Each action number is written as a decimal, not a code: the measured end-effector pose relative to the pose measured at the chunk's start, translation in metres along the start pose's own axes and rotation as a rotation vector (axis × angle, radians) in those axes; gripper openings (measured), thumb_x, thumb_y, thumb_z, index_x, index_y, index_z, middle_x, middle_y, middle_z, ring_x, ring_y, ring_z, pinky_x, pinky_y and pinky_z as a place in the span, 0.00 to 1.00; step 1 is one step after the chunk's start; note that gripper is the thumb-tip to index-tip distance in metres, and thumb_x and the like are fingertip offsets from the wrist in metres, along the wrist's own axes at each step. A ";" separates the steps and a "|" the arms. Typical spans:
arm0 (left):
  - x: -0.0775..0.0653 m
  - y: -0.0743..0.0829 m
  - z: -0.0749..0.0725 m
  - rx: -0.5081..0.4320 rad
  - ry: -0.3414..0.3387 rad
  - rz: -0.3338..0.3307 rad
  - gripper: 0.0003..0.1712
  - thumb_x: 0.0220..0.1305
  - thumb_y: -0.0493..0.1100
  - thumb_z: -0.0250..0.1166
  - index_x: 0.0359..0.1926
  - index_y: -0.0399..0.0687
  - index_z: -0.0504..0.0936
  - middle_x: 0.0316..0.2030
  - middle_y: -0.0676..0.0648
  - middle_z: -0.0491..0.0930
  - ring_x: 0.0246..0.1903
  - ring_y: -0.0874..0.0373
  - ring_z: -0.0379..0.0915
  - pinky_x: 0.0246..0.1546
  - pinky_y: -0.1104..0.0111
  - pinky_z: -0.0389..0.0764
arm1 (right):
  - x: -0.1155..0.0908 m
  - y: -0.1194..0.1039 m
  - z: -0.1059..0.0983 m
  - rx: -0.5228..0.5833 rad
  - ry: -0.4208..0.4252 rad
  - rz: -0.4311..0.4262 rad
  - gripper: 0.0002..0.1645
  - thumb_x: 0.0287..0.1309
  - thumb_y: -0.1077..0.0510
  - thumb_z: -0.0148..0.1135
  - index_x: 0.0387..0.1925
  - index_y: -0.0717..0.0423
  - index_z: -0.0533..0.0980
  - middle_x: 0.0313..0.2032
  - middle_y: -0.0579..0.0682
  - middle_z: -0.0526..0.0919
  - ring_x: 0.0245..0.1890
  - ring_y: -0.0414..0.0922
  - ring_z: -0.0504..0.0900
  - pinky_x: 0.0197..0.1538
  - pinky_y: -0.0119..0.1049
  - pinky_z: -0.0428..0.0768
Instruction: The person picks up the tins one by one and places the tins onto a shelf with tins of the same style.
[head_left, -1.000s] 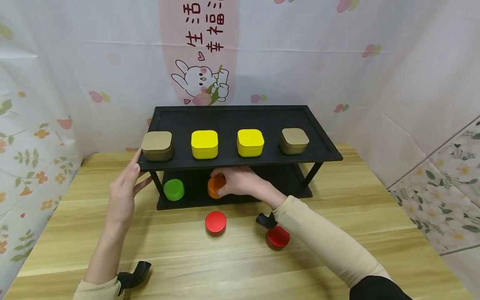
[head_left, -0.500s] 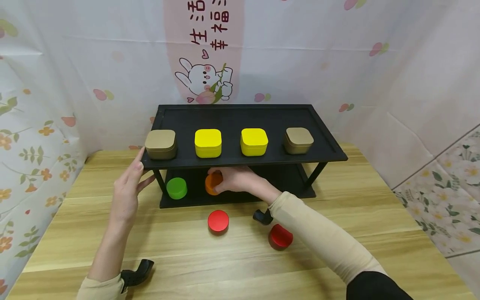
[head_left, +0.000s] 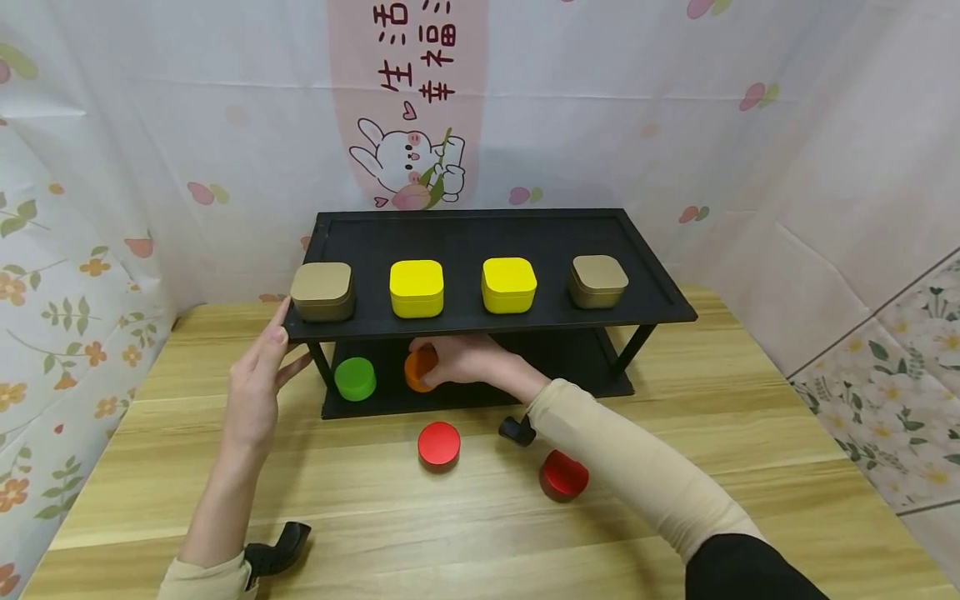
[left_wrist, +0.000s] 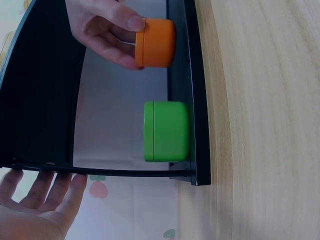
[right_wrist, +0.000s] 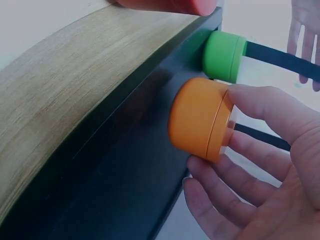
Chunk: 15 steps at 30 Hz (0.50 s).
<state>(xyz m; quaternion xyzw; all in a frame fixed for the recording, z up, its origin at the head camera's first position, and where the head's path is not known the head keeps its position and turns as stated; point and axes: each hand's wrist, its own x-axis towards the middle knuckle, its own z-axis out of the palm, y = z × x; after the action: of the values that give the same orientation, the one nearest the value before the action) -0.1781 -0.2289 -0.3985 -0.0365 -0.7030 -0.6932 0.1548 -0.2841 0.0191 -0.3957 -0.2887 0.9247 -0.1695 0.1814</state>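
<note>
My right hand [head_left: 468, 362] reaches between the shelf's two levels and pinches an orange round lidded jar [right_wrist: 197, 117] between thumb and fingers. In the left wrist view, the orange jar stands upright at the lower level. A green lidded jar [left_wrist: 167, 131] sits on the lower level near the left end, a small gap away from it. At the left end of the black two-level shelf [head_left: 465, 237], my left hand [head_left: 255, 379] touches the upper level's edge with its fingers extended. The left wrist view shows those fingertips [left_wrist: 75, 182] against the edge.
On the upper level stand two yellow square boxes [head_left: 417, 289] [head_left: 508, 286] between two brown ones [head_left: 323, 292] [head_left: 597, 282]. Two red round jars [head_left: 438, 446] [head_left: 563, 477] are on the wooden table [head_left: 420, 533] in front, one beside my right sleeve. A patterned cloth [head_left: 562, 125] hangs behind.
My right hand has shifted the orange jar slightly left along the lower level, toward the green jar. The left hand stays at the shelf's edge. The head view has tilted slightly.
</note>
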 end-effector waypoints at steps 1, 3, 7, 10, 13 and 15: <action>0.000 0.000 0.000 -0.001 -0.001 0.001 0.27 0.82 0.53 0.48 0.76 0.57 0.68 0.78 0.50 0.63 0.64 0.72 0.72 0.56 0.82 0.81 | 0.001 0.000 0.001 -0.002 -0.005 0.004 0.31 0.58 0.53 0.73 0.64 0.48 0.79 0.57 0.49 0.80 0.54 0.47 0.73 0.57 0.39 0.77; 0.000 0.000 0.000 -0.001 -0.002 0.001 0.27 0.82 0.53 0.48 0.76 0.57 0.68 0.78 0.50 0.63 0.64 0.73 0.72 0.56 0.82 0.81 | 0.003 0.001 0.002 -0.003 -0.015 0.010 0.32 0.59 0.53 0.73 0.65 0.48 0.78 0.57 0.49 0.79 0.54 0.47 0.73 0.56 0.39 0.77; -0.001 0.001 0.000 0.006 -0.003 0.000 0.27 0.82 0.54 0.49 0.76 0.56 0.67 0.78 0.50 0.63 0.65 0.73 0.72 0.56 0.82 0.81 | 0.005 0.002 0.004 -0.013 -0.025 0.019 0.31 0.59 0.52 0.73 0.65 0.46 0.78 0.58 0.48 0.79 0.54 0.46 0.73 0.56 0.38 0.77; -0.001 0.001 0.000 0.008 -0.001 0.000 0.27 0.82 0.53 0.48 0.76 0.56 0.67 0.78 0.50 0.63 0.66 0.72 0.71 0.56 0.82 0.81 | 0.006 0.003 0.006 -0.009 -0.028 0.020 0.31 0.59 0.52 0.73 0.65 0.46 0.78 0.57 0.48 0.80 0.53 0.46 0.74 0.56 0.38 0.77; -0.001 0.001 0.000 0.005 -0.001 0.001 0.27 0.82 0.53 0.48 0.76 0.56 0.67 0.78 0.50 0.62 0.66 0.72 0.70 0.56 0.82 0.81 | 0.007 0.003 0.007 0.003 -0.032 0.018 0.31 0.59 0.53 0.73 0.65 0.47 0.78 0.58 0.48 0.80 0.53 0.46 0.74 0.56 0.39 0.78; -0.001 0.001 0.000 0.001 0.000 0.001 0.27 0.82 0.53 0.48 0.76 0.55 0.67 0.78 0.50 0.62 0.66 0.72 0.70 0.56 0.82 0.81 | 0.008 0.003 0.008 0.006 -0.035 0.019 0.31 0.59 0.52 0.73 0.65 0.46 0.78 0.58 0.47 0.80 0.53 0.46 0.74 0.57 0.39 0.78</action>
<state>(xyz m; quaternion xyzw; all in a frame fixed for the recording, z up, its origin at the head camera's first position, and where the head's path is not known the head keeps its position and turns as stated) -0.1774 -0.2284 -0.3980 -0.0368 -0.7033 -0.6927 0.1554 -0.2881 0.0148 -0.4055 -0.2824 0.9235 -0.1655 0.2002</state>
